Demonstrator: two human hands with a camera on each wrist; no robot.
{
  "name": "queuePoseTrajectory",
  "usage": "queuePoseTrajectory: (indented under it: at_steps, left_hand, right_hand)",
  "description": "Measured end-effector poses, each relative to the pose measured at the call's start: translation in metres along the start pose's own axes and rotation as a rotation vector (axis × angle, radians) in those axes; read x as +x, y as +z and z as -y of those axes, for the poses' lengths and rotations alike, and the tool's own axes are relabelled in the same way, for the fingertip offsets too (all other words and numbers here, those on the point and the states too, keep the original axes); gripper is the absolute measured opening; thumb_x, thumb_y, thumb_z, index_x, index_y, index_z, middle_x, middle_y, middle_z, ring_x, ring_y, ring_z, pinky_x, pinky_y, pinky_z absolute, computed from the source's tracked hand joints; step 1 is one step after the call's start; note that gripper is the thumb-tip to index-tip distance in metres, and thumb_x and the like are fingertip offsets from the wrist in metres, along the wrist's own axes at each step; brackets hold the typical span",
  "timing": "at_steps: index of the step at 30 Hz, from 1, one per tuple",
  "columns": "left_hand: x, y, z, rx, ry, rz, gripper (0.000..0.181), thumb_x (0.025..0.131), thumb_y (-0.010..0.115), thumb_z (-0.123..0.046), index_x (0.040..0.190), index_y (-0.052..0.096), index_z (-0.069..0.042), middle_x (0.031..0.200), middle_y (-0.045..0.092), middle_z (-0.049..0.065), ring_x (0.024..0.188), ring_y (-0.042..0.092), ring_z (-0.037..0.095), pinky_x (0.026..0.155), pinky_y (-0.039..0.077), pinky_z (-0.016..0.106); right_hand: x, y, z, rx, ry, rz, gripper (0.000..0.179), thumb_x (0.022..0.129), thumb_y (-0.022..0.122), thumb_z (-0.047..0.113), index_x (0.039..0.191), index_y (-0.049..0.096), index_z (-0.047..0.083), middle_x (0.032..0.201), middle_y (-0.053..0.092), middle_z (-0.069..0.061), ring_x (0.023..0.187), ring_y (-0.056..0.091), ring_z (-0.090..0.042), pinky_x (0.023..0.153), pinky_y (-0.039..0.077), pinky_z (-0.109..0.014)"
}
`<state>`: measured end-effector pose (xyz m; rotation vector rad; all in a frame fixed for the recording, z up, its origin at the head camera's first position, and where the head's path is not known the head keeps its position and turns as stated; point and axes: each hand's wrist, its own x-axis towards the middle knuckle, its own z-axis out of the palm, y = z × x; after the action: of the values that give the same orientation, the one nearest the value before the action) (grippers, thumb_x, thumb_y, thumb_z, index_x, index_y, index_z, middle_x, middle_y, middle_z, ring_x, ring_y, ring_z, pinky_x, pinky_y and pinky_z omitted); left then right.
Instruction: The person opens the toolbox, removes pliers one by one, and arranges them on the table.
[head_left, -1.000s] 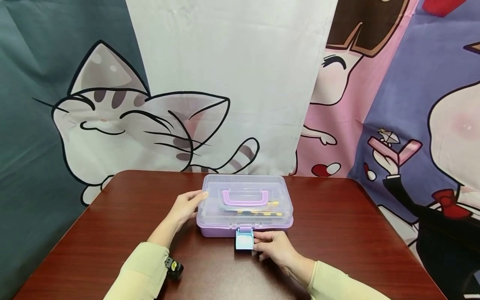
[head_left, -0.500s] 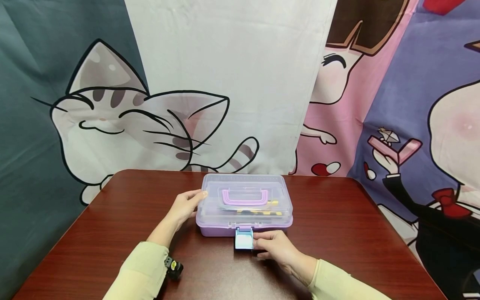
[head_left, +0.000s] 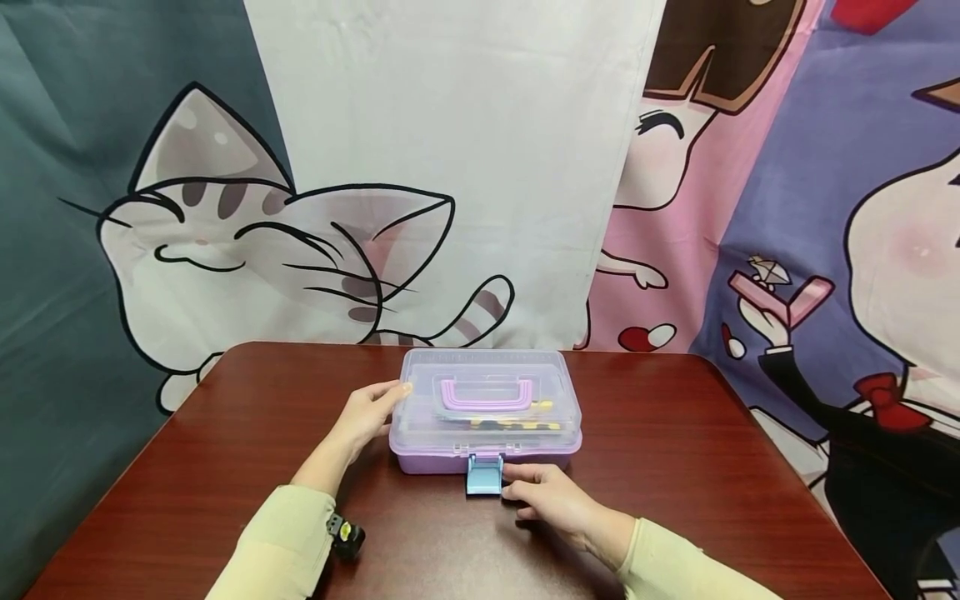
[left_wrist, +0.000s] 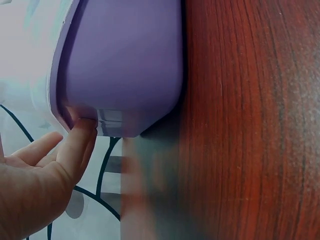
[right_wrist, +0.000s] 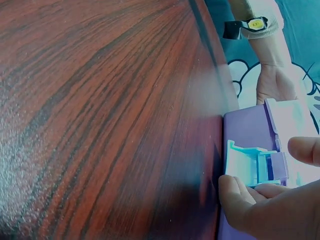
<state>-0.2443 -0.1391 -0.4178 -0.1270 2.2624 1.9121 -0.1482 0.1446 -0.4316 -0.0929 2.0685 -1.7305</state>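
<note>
In the head view, a storage box (head_left: 420, 462) with a purple base and clear lid (head_left: 487, 367) stands on the table, its lid down. My left hand (head_left: 367, 414) holds the box's left side, thumb on the lid's edge; in the left wrist view a finger (left_wrist: 77, 145) reaches under the rim. The light-blue latch (head_left: 484, 477) at the box's front is unfastened and sticks out. Beside its right edge is my right hand (head_left: 551, 500); bent fingertips (right_wrist: 229, 186) touch the latch's edge in the right wrist view, thumb apart from it.
The purple handle (head_left: 487, 405) lies flat on the lid. Yellow-and-black items (head_left: 514, 425) show through the plastic. The reddish-brown table (head_left: 225, 467) ends at a printed curtain (head_left: 480, 167) behind. A wrist camera (head_left: 347, 537) is on my left wrist.
The latch has tilted slightly, and its bright inner face now looks duller blue. My right fingers have shifted slightly at its edge. The left hand stays on the box.
</note>
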Motion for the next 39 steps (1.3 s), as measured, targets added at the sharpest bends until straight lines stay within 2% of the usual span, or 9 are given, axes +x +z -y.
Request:
queuePoseTrajectory:
  at_steps: [5,11,17,20,24,30,33,36,39]
  left_hand:
    - [-0.001,0.0,0.0,0.008,0.008,0.008,0.069,0.089,0.059,-0.046,0.14,0.042,-0.002,0.136,0.05,0.02,0.117,0.055,0.029,0.092,0.053,0.042]
    - [-0.002,0.0,0.002,0.051,0.053,-0.001,0.067,0.09,0.055,-0.05,0.137,0.045,-0.003,0.135,0.051,0.019,0.116,0.056,0.027,0.092,0.053,0.041]
    - [-0.006,0.0,0.004,0.084,0.087,-0.004,0.067,0.092,0.053,-0.051,0.138,0.045,-0.004,0.138,0.048,0.019,0.119,0.054,0.029,0.093,0.053,0.041]
    - [-0.009,-0.001,0.005,0.11,0.111,0.005,0.066,0.092,0.054,-0.047,0.14,0.041,-0.004,0.142,0.045,0.02,0.124,0.051,0.031,0.097,0.05,0.042]
    - [-0.013,-0.003,0.005,0.173,0.167,0.032,0.072,0.09,0.061,-0.039,0.146,0.032,-0.004,0.147,0.038,0.021,0.132,0.044,0.033,0.107,0.041,0.045]
    - [-0.018,-0.003,0.007,0.215,0.248,0.116,0.091,0.082,0.073,-0.027,0.15,0.017,-0.003,0.153,0.026,0.022,0.139,0.032,0.036,0.112,0.031,0.05]
    - [-0.02,-0.003,0.009,0.249,0.285,0.149,0.099,0.078,0.076,-0.026,0.15,0.013,-0.001,0.154,0.022,0.023,0.14,0.028,0.037,0.113,0.028,0.052]
    - [-0.023,-0.003,0.011,0.291,0.307,0.16,0.104,0.075,0.079,-0.028,0.15,0.012,-0.002,0.155,0.021,0.021,0.141,0.026,0.036,0.114,0.026,0.054]
    - [-0.025,-0.004,0.013,0.325,0.335,0.163,0.105,0.073,0.081,-0.03,0.15,0.015,-0.003,0.154,0.026,0.018,0.141,0.026,0.035,0.114,0.024,0.055]
  right_hand:
    - [0.0,-0.002,0.0,-0.062,-0.012,0.028,0.058,0.085,0.059,0.014,0.134,0.043,-0.012,0.141,0.044,-0.024,0.104,0.059,-0.016,0.08,0.055,-0.037]
    - [-0.001,-0.006,0.005,-0.109,-0.035,0.023,0.058,0.085,0.06,0.015,0.132,0.045,-0.014,0.129,0.056,-0.025,0.095,0.059,-0.011,0.075,0.055,-0.034]
    - [-0.007,-0.012,0.015,-0.212,-0.125,0.024,0.047,0.085,0.06,0.017,0.123,0.056,-0.01,0.117,0.063,-0.022,0.088,0.058,-0.009,0.072,0.053,-0.032]
    - [-0.01,-0.017,0.023,-0.289,-0.176,0.005,0.039,0.087,0.062,0.021,0.116,0.064,-0.004,0.113,0.066,-0.016,0.091,0.057,-0.01,0.074,0.052,-0.027]
    - [-0.013,-0.026,0.033,-0.419,-0.32,-0.073,0.03,0.088,0.064,0.024,0.107,0.069,0.002,0.106,0.07,-0.008,0.096,0.058,-0.008,0.077,0.05,-0.019]
    - [-0.016,-0.042,0.046,-0.491,-0.529,-0.283,0.017,0.086,0.068,0.016,0.098,0.071,0.005,0.092,0.072,-0.005,0.07,0.058,-0.001,0.061,0.052,-0.02]
    - [-0.013,-0.052,0.045,-0.543,-0.695,-0.398,0.014,0.081,0.072,0.009,0.095,0.071,0.008,0.088,0.071,-0.002,0.067,0.059,-0.003,0.057,0.053,-0.02]
    - [-0.007,-0.066,0.038,-0.644,-0.879,-0.496,0.024,0.074,0.076,0.005,0.097,0.07,0.008,0.091,0.07,0.0,0.073,0.061,-0.008,0.062,0.051,-0.013]
    - [-0.002,-0.077,0.032,-0.727,-0.923,-0.54,0.04,0.069,0.081,0.008,0.106,0.067,0.006,0.104,0.068,-0.002,0.092,0.062,-0.015,0.08,0.046,-0.006]
